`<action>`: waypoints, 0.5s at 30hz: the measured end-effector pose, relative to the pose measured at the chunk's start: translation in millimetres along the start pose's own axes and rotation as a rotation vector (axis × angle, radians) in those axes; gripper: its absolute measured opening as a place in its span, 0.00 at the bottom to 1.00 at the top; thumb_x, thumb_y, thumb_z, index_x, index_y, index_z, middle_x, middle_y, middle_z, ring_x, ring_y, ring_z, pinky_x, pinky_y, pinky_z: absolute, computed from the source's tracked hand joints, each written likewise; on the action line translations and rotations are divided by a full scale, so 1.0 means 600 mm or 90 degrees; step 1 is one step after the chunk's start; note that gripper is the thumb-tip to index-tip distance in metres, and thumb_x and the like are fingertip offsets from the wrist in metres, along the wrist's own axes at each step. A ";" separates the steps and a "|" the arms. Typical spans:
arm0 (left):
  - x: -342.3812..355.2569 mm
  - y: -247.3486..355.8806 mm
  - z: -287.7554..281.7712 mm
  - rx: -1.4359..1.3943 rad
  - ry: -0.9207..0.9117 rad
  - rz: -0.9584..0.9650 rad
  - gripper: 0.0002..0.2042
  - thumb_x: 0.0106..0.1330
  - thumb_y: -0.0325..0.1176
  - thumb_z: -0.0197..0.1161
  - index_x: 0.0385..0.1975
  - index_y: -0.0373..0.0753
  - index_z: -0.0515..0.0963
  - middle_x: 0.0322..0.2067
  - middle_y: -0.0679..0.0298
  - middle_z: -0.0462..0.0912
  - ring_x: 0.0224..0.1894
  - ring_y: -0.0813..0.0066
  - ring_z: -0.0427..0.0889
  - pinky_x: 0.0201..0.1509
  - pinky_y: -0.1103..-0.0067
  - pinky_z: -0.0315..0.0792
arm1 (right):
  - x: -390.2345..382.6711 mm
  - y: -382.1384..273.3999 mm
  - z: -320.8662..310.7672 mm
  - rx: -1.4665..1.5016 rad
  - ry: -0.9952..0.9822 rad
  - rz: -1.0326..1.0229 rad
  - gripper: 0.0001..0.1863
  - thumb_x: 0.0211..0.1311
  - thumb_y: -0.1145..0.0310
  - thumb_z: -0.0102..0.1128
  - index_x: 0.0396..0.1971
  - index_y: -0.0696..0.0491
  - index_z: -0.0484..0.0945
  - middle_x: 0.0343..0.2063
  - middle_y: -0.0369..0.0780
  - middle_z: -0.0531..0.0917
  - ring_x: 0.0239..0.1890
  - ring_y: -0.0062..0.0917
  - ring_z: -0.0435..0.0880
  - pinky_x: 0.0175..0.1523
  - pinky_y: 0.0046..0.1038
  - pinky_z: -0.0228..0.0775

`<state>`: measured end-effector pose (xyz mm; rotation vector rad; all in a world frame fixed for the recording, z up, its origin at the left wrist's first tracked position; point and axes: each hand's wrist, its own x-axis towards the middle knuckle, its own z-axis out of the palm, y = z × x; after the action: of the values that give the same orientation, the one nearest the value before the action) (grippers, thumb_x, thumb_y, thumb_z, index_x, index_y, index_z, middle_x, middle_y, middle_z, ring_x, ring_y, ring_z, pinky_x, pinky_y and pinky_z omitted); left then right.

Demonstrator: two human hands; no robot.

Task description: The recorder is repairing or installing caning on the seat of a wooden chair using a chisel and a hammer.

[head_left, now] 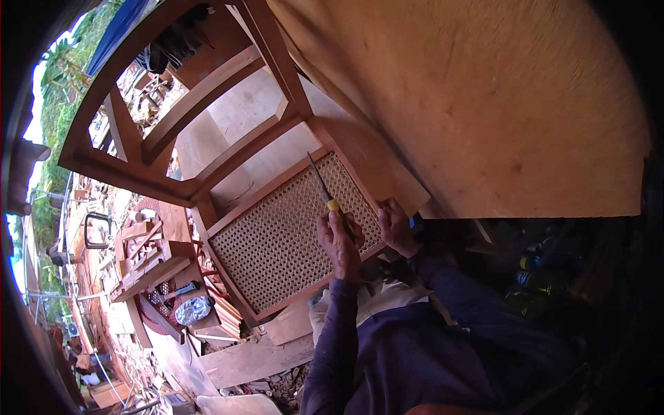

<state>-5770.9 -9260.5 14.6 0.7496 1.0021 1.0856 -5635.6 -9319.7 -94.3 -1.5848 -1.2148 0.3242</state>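
Note:
A wooden chair frame (238, 155) lies tilted before me, its seat panel of woven cane (277, 238) facing up inside a reddish-brown wooden border. My left hand (339, 238) is closed round the handle of a screwdriver (320, 178) with a yellow collar and a long dark shaft. The shaft points away from me over the cane, its tip close to the far border; whether it touches cannot be told. My right hand (395, 225) grips the right border of the seat, its fingers bent over the wood.
A large plywood sheet (498, 104) leans at the right, right beside the chair. To the left lie wood offcuts (142, 242), a hammer (183, 289) and a clear plastic bag (194, 310). Another board (256, 363) lies near my left forearm. The lower right is dark.

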 end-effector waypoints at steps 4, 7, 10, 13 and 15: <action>0.008 -0.038 -0.009 0.051 -0.010 -0.025 0.11 0.85 0.43 0.57 0.49 0.42 0.71 0.28 0.66 0.79 0.17 0.83 0.72 0.16 0.84 0.66 | 0.004 0.005 0.033 0.005 0.031 0.034 0.17 0.78 0.68 0.50 0.54 0.60 0.84 0.41 0.49 0.81 0.46 0.46 0.83 0.53 0.42 0.76; 0.034 -0.051 -0.050 0.216 -0.040 0.077 0.09 0.83 0.35 0.59 0.51 0.36 0.72 0.34 0.64 0.81 0.27 0.83 0.76 0.29 0.84 0.69 | 0.012 0.001 0.044 0.002 0.013 0.068 0.17 0.76 0.69 0.51 0.55 0.60 0.84 0.43 0.49 0.81 0.48 0.46 0.84 0.55 0.41 0.77; 0.040 0.011 -0.073 0.557 -0.062 0.324 0.16 0.77 0.31 0.65 0.60 0.38 0.73 0.37 0.58 0.85 0.33 0.66 0.84 0.37 0.71 0.77 | 0.025 0.025 0.004 -0.010 0.023 0.040 0.17 0.75 0.69 0.52 0.53 0.61 0.84 0.41 0.50 0.80 0.46 0.48 0.83 0.52 0.43 0.77; 0.090 0.111 -0.111 0.725 -0.161 0.311 0.16 0.75 0.29 0.65 0.60 0.41 0.75 0.41 0.53 0.89 0.38 0.68 0.88 0.38 0.71 0.78 | 0.053 0.022 0.002 -0.088 0.007 -0.004 0.12 0.75 0.70 0.53 0.47 0.64 0.80 0.41 0.51 0.78 0.46 0.51 0.82 0.51 0.45 0.76; 0.112 0.170 -0.098 0.848 -0.161 0.294 0.17 0.74 0.27 0.65 0.60 0.41 0.75 0.37 0.52 0.88 0.37 0.61 0.89 0.38 0.66 0.79 | 0.073 0.005 0.004 -0.140 -0.001 -0.015 0.13 0.74 0.70 0.55 0.50 0.63 0.77 0.42 0.53 0.77 0.48 0.52 0.80 0.54 0.47 0.75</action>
<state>-5852.5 -9163.9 63.4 2.2107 1.3081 0.5327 -5616.2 -9282.2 -82.1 -1.7572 -1.3045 0.1817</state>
